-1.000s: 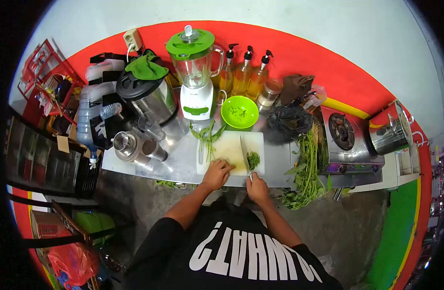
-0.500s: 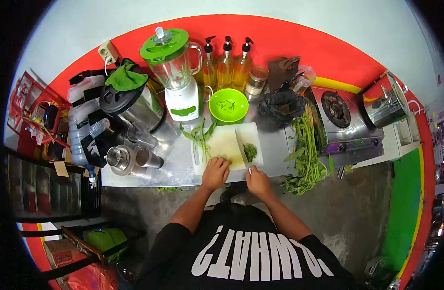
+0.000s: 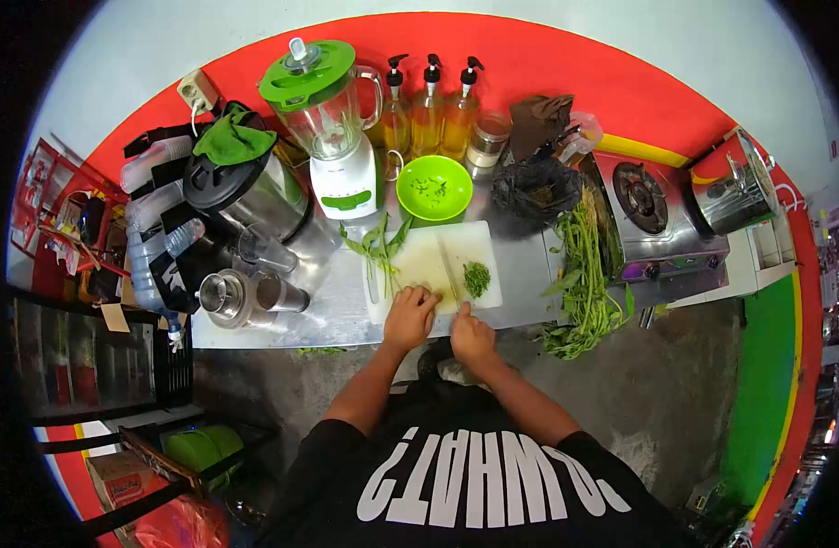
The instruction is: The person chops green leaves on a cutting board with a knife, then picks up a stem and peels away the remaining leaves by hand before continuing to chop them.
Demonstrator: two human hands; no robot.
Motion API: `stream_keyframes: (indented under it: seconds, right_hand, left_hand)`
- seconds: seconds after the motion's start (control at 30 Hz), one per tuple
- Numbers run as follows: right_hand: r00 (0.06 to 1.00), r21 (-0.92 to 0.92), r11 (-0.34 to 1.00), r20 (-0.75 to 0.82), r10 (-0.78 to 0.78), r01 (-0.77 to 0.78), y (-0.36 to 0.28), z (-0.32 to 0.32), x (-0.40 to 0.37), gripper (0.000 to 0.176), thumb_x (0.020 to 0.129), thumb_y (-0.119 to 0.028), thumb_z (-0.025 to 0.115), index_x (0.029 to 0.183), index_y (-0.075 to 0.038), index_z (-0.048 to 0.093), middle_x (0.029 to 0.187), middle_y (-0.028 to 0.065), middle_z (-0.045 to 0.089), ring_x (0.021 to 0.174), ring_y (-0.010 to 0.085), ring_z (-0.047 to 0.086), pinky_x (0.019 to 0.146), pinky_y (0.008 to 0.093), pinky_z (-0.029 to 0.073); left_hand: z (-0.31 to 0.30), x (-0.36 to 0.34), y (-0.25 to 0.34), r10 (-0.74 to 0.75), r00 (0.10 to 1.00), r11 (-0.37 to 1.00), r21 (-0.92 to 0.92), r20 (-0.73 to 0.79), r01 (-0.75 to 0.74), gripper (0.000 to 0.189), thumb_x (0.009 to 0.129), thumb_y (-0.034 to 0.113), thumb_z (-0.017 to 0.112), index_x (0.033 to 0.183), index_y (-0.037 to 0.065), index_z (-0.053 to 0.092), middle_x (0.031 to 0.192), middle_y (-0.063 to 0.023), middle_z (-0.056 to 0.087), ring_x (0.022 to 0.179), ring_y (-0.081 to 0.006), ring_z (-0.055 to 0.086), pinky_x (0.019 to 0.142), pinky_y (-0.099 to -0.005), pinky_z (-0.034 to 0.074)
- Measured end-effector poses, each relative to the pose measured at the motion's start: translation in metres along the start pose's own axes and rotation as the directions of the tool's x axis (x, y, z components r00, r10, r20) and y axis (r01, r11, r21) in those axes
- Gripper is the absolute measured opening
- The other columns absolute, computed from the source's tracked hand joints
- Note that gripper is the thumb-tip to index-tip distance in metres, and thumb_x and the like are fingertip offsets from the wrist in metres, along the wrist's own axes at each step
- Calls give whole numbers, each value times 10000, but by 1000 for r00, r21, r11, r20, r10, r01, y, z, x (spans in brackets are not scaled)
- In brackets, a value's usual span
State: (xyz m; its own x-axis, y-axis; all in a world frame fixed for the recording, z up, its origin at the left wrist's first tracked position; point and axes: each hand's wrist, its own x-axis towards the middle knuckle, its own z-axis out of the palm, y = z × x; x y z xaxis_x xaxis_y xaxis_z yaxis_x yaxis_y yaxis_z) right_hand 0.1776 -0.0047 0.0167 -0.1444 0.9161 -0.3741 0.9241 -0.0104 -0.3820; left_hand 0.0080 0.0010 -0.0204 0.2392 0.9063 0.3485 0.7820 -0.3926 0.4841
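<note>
On the white cutting board (image 3: 479, 239), my left hand (image 3: 410, 317) has its fingers curled and pressed down, closed on the lower ends of leafy green stems (image 3: 380, 248) that stretch away to the upper left. My right hand (image 3: 474, 336) is wrapped round a knife (image 3: 448, 265), its blade pointing away from me and seen nearly edge-on. Just right of the blade lies a small heap of chopped greens (image 3: 476, 279). A bright green bowl (image 3: 435, 212) with some cut greens inside stands behind the board.
A bunch of long green stems (image 3: 579, 292) hangs over the table's front edge, beside a gas stove (image 3: 666, 242). Behind are a blender (image 3: 342, 183), pump bottles (image 3: 427, 123), a lidded jar (image 3: 488, 142) and a black plastic bag (image 3: 533, 194). A metal shaker (image 3: 282, 295) stands left.
The knife blade has turned from leaning with its flat side showing to nearly edge-on, a little left of the chopped heap. My left hand stays by the stems. The whole view has shifted slightly.
</note>
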Motion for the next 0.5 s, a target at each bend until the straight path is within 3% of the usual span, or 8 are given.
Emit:
stream_keyframes:
  seconds: [0.23, 0.3, 0.5]
  right_hand:
    - [987, -102, 982, -17, -159, 157, 1, -21, 10, 344, 1009, -200, 478, 1185, 94, 508, 892, 290, 705, 815, 464, 694, 733, 540, 554]
    - [993, -72, 991, 33, -113, 115, -7, -36, 0, 333, 914, -71, 508, 1199, 100, 502, 938, 311, 703, 885, 450, 709, 774, 529, 570]
    - [999, -50, 999, 38, -15, 17, -4, -9, 5, 379, 991, -184, 474, 1261, 80, 440, 975, 333, 690, 935, 479, 685, 836, 585, 521]
  left_hand:
    - [-4, 3, 4, -3, 999, 1000, 26, -44, 4, 330, 824, 75, 649, 1148, 134, 671, 972, -72, 555, 969, -281, 539, 846, -420, 435]
    - [-6, 2, 5, -2, 1000, 1000, -7, 5, 2, 341, 832, 79, 647, 1168, 128, 681, 972, -91, 557, 949, -306, 525, 836, -433, 430]
    - [-4, 0, 2, -5, 1000, 1000, -29, 6, 5, 375, 826, 85, 638, 1192, 143, 691, 960, -88, 545, 947, -305, 522, 835, -426, 436]
